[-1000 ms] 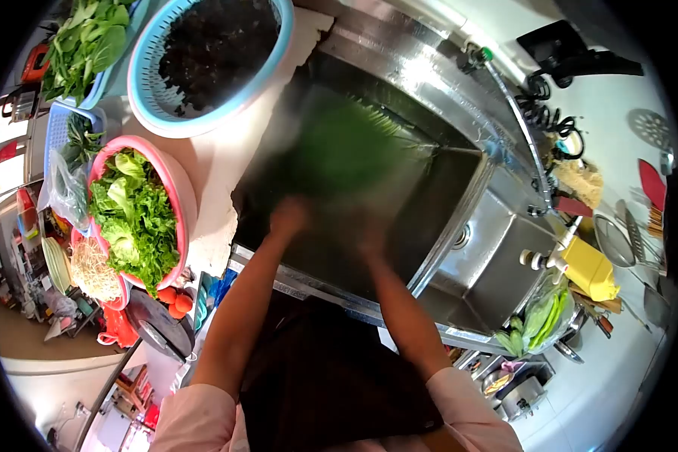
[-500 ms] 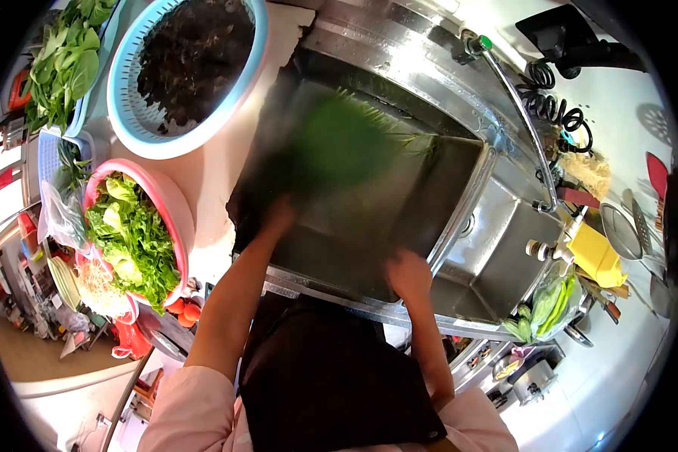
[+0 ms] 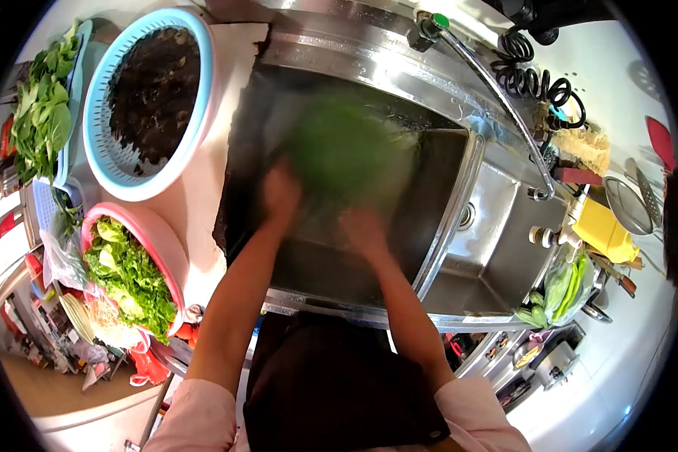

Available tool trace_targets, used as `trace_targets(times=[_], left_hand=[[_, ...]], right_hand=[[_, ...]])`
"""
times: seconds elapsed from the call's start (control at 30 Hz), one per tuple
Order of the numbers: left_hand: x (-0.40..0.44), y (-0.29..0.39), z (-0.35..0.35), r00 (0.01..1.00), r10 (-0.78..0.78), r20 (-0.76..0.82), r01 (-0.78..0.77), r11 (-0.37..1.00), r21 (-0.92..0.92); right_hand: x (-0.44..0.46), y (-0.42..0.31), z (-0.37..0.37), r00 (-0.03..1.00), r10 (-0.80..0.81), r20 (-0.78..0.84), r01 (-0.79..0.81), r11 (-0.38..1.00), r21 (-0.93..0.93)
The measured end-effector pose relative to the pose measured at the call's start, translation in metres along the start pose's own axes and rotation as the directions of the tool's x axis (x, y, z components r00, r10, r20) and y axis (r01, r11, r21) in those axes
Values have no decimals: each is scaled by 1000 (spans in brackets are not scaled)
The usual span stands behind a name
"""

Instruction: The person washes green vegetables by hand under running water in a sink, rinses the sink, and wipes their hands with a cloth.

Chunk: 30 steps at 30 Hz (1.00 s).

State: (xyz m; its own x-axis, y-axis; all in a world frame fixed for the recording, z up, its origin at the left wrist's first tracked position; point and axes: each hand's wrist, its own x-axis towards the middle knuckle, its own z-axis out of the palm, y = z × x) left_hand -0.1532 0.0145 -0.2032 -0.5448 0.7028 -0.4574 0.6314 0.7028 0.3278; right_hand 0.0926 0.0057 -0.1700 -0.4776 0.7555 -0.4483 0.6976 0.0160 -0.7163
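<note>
A blurred bunch of green leafy vegetables [image 3: 343, 151] is in the large left basin of the steel sink [image 3: 331, 265]. My left hand [image 3: 281, 192] is at the left edge of the greens, its fingers smeared by motion. Just below the greens, my right hand [image 3: 363, 226] reaches in, also blurred. Whether either hand grips the greens cannot be made out. Splashing water shows at the basin's upper right.
A blue colander [image 3: 98, 113] of dark fungus-like pieces and a pink basin [image 3: 175, 252] of lettuce stand left on the counter. The smaller sink basin [image 3: 497, 226], a faucet [image 3: 497, 98] and bagged green vegetables [image 3: 565, 290] are to the right.
My right hand has moved from the basin's lower right inward and up to the greens. My left hand has risen slightly beside them. The camera view has shifted a little.
</note>
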Motion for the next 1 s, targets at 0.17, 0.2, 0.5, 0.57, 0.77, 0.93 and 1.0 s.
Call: trace_targets(times=[0.17,0.2,0.5,0.57,0.77,0.93,1.0], left_hand=[[70,13,14,972,185,-145,-197,977,-75],[89,10,26,944,263,-200,-283,956,-75],[97,50,17,732,475,489,-327,874,-360],[85,47,26,806,243,540,-30,928,-372],[85,10,62,780,-43,624,433,758,-489],[99,-24,85,761,-133,635,566,613,-551],[108,-33,91,750,-153,643,598,574,-560]], right_hand=[[72,74,-9,919,13,-395,30,994,102],[92,91,-10,858,197,-474,-13,932,363],[176,43,-3,874,485,-30,-309,601,737],[171,35,1,919,391,-52,-215,608,764],[169,74,-6,878,470,85,-333,474,815],[188,92,17,772,635,-12,-330,417,847],[197,128,38,845,534,-13,-234,392,890]])
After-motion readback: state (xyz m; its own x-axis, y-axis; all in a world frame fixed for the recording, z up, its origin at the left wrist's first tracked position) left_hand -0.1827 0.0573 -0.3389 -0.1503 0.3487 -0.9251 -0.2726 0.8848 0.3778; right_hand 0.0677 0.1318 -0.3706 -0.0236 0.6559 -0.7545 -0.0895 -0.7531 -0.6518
